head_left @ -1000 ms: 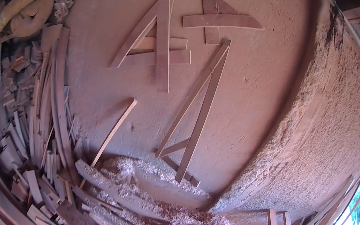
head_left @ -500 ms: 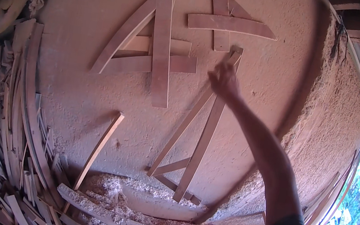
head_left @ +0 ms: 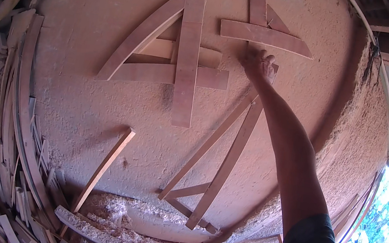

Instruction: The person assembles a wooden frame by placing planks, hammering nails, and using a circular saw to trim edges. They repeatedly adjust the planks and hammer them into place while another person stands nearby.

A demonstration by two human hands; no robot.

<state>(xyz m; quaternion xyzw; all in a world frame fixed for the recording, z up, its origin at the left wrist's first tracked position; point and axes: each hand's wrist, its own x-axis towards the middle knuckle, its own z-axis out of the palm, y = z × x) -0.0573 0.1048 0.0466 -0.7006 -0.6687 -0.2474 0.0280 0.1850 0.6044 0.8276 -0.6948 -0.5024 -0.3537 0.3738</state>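
Observation:
My right hand (head_left: 261,67) reaches up to the wall, its fingers curled. It covers the lower end of the upright strip of a small crossed wooden frame (head_left: 266,34), and what the fingers hold, if anything, is hidden. Just beneath the hand, a long narrow triangular wooden frame (head_left: 232,159) leans on the wall, its tip beside my wrist. To the left hangs a larger wooden frame (head_left: 186,70) of flat reddish-brown strips, with one curved side and crossbars. My left hand is out of view.
A single wooden strip (head_left: 104,171) leans against the rough plastered wall (head_left: 83,101). Offcuts and long curved boards (head_left: 22,92) are stacked at the left. Shavings cover a curved board (head_left: 113,242) along the bottom. A bright opening (head_left: 374,221) lies at the right.
My right hand has moved up from the triangular frame's upper part to the lower end of the small crossed frame. The whole view has shifted slightly.

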